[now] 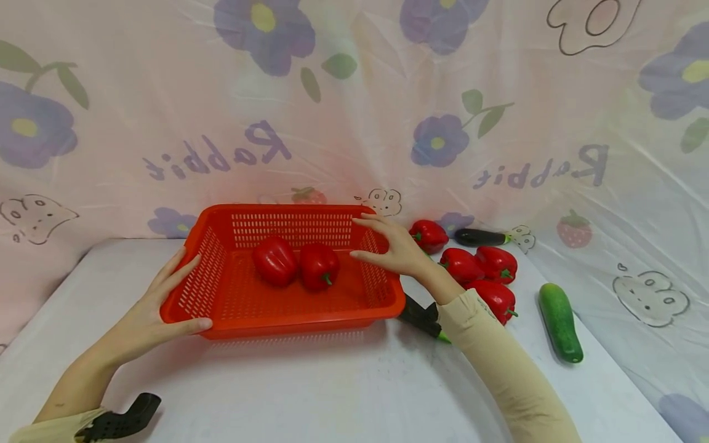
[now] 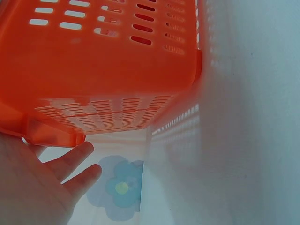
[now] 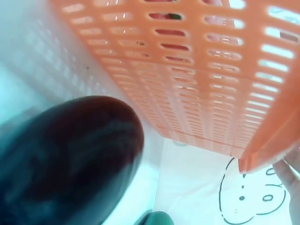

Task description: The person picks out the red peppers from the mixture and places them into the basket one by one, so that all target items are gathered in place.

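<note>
A red-orange plastic basket (image 1: 288, 317) with slotted walls stands on the white table, holding two red bell peppers, one on the left (image 1: 275, 261) and one on the right (image 1: 318, 266). My left hand (image 1: 146, 317) is spread around its left side, thumb on the front-left corner and fingers at the left rim. In the left wrist view, straight fingers (image 2: 75, 161) show beside the rim. My right hand (image 1: 396, 249) spans the right rim, fingers and thumb reaching over the inside. The right wrist view shows fingertips (image 3: 286, 171) at the rim and a dark eggplant (image 3: 70, 159) beside the wall.
Right of the basket lie several red bell peppers (image 1: 461, 266), some partly behind the right sleeve (image 1: 504, 363). An eggplant (image 1: 482, 237) lies near the back curtain (image 1: 354, 123), another (image 1: 418, 315) under the right forearm. A green cucumber-like vegetable (image 1: 560, 323) lies at the far right.
</note>
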`<state>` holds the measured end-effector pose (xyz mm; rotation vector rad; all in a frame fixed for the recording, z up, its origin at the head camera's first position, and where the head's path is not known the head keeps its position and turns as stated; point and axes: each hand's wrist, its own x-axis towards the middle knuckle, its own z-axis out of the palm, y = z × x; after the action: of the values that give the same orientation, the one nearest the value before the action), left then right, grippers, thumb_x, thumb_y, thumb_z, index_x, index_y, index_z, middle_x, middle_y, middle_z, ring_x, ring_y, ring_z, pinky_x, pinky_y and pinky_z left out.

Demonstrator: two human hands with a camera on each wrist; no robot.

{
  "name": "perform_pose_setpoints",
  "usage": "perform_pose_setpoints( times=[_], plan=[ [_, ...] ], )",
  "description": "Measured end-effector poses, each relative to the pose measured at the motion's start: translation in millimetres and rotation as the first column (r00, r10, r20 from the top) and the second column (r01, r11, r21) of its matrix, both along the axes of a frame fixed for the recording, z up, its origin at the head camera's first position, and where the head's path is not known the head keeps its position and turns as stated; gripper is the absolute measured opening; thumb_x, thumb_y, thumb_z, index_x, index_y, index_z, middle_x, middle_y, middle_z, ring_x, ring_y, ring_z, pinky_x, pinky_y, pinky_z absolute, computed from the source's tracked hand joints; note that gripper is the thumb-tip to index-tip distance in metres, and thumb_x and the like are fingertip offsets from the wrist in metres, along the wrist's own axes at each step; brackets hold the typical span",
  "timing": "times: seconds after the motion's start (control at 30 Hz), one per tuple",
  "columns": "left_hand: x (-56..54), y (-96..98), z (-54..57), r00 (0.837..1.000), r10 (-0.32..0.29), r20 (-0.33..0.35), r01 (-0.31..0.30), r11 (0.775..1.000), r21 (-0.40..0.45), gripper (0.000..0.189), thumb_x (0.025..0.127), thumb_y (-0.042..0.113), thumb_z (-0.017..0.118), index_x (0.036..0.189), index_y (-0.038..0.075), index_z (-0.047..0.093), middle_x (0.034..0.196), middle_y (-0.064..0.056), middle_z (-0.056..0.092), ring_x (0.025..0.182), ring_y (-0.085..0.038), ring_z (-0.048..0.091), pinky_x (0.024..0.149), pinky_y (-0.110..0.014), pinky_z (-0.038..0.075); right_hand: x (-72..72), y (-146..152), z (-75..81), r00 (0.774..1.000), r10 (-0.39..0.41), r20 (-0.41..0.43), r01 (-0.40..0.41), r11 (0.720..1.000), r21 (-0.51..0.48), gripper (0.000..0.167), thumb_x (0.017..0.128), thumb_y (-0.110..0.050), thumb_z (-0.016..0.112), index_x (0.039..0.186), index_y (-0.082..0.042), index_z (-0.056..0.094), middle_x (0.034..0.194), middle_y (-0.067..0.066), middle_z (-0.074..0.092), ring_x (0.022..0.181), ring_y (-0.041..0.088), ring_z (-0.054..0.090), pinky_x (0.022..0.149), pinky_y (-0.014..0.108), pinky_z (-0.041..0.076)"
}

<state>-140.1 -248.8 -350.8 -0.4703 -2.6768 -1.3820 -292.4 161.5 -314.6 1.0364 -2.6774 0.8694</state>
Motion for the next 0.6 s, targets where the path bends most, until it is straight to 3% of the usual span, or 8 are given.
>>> perform_pose_setpoints(
  times=[0.3,0.6],
  plan=[
    [-0.3,-0.4,-0.6,1.0,0.007,-0.005,-0.007,1.0,-0.011,0.101,0.075,0.015,0.079,0.155,0.022,0.018,0.162,0.007,-0.008,0.146,-0.035,-0.009,0.093,-0.083,0.01,7.7,7.9,-1.2,0.999,0.004,-0.035,-0.006,0.999,-0.048,0.066,0.082,-0.039,0.074,0.14,-0.017,0.05,0.151,0.008,0.04,0.138,0.027,0.036,0.11,0.058,0.032],
    [1.8,1.2,0.2,1.0,0.013,0.002,-0.013,1.0,-0.022,0.1,0.076,0.018,0.079,0.155,0.025,0.017,0.161,0.013,-0.009,0.147,-0.031,-0.009,0.092,-0.083,0.011,16.2,24.6,0.9,0.998,-0.066,-0.01,0.066,0.996,-0.057,0.067,0.084,-0.042,0.071,0.142,-0.02,0.048,0.15,0.007,0.04,0.137,0.026,0.037,0.109,0.061,0.03]
  ],
)
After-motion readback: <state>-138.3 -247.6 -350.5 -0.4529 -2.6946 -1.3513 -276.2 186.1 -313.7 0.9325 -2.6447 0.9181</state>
